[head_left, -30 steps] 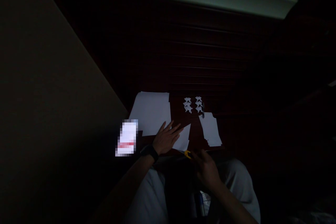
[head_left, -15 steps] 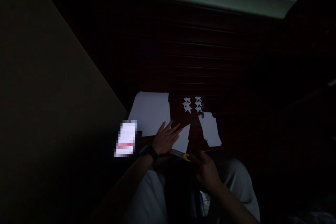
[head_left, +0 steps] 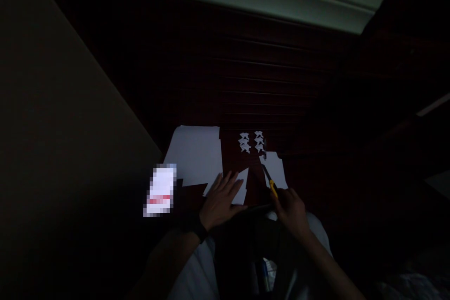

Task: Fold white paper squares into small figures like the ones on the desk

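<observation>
My left hand [head_left: 220, 201] lies flat with fingers apart on a folded piece of white paper [head_left: 242, 186], covering much of it. A dark band circles that wrist. In my right hand [head_left: 293, 211] is a knife [head_left: 270, 180] with a yellow handle. Its blade points up and away from me, over the table beside a stack of white paper [head_left: 276, 168] on the right. The blade is apart from the paper under my left hand.
A larger stack of white sheets [head_left: 197, 154] lies at the left of the dark table. Several small folded paper shapes [head_left: 244, 143] stand in two columns at the back. A lit, pixelated screen [head_left: 160, 190] is at the left. The room is dim.
My right hand has swung the knife from the near edge of the folded paper to the right, turning its blade upward. My left hand stays on the paper, and the view has shifted slightly.
</observation>
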Demonstrator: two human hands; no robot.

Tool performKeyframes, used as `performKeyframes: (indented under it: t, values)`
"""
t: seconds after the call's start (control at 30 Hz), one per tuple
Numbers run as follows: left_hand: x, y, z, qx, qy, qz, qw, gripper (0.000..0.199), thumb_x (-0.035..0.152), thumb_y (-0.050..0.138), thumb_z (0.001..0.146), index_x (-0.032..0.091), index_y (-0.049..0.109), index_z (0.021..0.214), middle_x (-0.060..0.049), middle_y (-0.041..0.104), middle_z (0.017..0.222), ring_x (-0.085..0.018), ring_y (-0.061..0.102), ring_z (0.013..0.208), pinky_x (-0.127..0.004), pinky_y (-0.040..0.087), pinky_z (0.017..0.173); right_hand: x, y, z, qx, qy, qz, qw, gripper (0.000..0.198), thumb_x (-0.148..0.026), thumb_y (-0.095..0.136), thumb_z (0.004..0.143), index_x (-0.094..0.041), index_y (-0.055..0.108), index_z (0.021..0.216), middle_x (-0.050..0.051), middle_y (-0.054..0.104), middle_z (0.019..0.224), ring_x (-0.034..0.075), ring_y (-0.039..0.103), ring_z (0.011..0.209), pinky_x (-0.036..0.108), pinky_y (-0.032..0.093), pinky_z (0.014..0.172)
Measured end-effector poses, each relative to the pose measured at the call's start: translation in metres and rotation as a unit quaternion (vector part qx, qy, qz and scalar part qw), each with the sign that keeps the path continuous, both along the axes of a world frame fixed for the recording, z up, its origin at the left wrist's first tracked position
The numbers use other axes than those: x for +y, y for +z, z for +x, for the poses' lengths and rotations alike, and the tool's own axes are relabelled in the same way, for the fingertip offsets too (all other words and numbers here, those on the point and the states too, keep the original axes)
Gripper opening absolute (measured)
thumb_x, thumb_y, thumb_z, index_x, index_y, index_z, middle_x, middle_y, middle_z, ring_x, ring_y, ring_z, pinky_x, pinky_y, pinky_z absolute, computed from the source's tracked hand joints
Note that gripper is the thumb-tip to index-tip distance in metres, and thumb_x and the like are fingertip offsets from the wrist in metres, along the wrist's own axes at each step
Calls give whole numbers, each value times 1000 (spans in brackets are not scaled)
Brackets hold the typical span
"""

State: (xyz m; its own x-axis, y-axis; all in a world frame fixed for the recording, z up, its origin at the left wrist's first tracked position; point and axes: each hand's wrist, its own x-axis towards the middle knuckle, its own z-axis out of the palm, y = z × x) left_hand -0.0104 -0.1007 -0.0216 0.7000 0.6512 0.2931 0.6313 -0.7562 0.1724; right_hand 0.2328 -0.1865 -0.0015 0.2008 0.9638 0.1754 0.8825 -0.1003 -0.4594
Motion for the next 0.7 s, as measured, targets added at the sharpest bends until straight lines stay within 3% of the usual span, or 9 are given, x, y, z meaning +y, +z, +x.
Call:
performKeyframes:
  t: [0.07, 0.17, 0.33, 0.53, 0.7]
  values:
    - [-12, -2, 2, 10, -10, -6, 1000, 83, 64, 53, 73, 23, 28, 141, -10, 21, 150, -34, 12, 137, -56, 13, 108, 23, 2, 9, -56, -82, -41, 994, 37, -43, 42, 89, -13, 64, 93, 12, 60, 88, 22, 60, 83, 30, 45, 72]
    - [-22, -8, 2, 32, 9, 2, 999, 73, 48, 58, 79, 25, 27, 141, -8, 24, 150, -32, 14, 137, -52, 18, 109, 54, 3, 17, -108, -183, -126, 969, 43, -48, 40, 87, -13, 63, 95, 14, 60, 95, 25, 61, 85, 32, 44, 71]
    - [-25, -16, -3, 37, 18, 8, 999, 67, 37, 56, 83, 20, 27, 141, -10, 30, 147, -28, 21, 135, -45, 28, 108, 88, 0, 11, -109, -198, -135, 965, 45, -50, 40, 87, -12, 62, 99, 16, 59, 99, 27, 63, 88, 33, 45, 71]
    - [-32, -19, -7, 16, 24, 3, 1000, 56, 13, 47, 85, 24, 33, 138, -5, 35, 145, -25, 26, 134, -43, 32, 107, 99, -6, 3, -106, -207, -136, 963, 46, -49, 39, 88, -11, 58, 105, 18, 55, 104, 28, 61, 93, 35, 46, 73]
    - [-30, -14, -4, -124, 40, -71, 989, 51, 11, 39, 88, 28, 37, 136, -1, 46, 138, -20, 42, 126, -39, 39, 103, 96, -7, 2, -96, -199, -121, 968, 46, -50, 39, 87, -13, 54, 108, 17, 53, 107, 29, 58, 98, 36, 45, 76]
